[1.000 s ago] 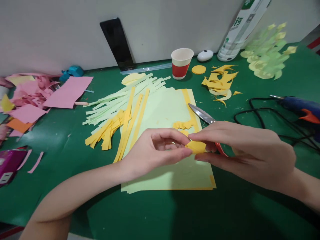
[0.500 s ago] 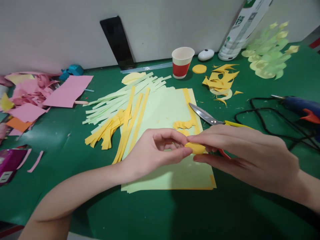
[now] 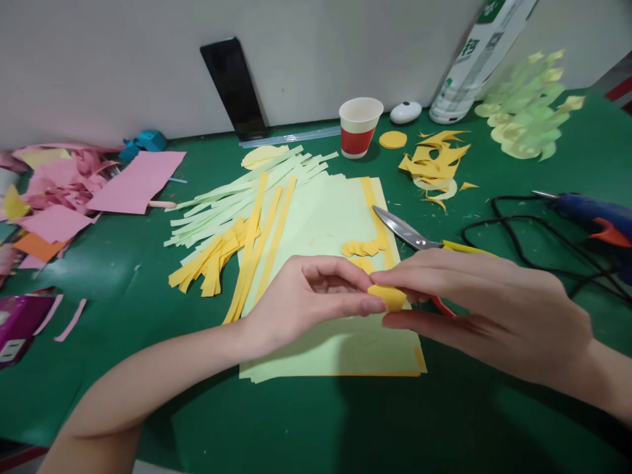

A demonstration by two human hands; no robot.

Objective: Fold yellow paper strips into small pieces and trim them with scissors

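Observation:
Between my two hands is a small piece of yellow paper (image 3: 390,297), curved or folded over. My left hand (image 3: 320,289) pinches its left end with thumb and forefinger. At its right end, my right hand (image 3: 484,309) holds it between the fingers and thumb, the fingertips partly hidden. Below the hands lies a stack of pale green paper sheets (image 3: 316,355). Small yellow paper pieces (image 3: 363,248) rest on the stack just beyond my fingers. Scissors (image 3: 409,232) with yellow and red handles lie partly under my right hand.
Yellow strips (image 3: 212,257) and green strips (image 3: 217,204) lie to the left. Behind stand a paper cup (image 3: 358,135) and a bottle (image 3: 454,85). Yellow scraps (image 3: 437,161), paper flowers (image 3: 528,118) and a blue glue gun (image 3: 592,210) with a black cord are on the right; pink paper (image 3: 138,181) lies left.
My left thumb has slid slightly right along the yellow paper piece, and the piece has turned a little. Both hands otherwise stay in place.

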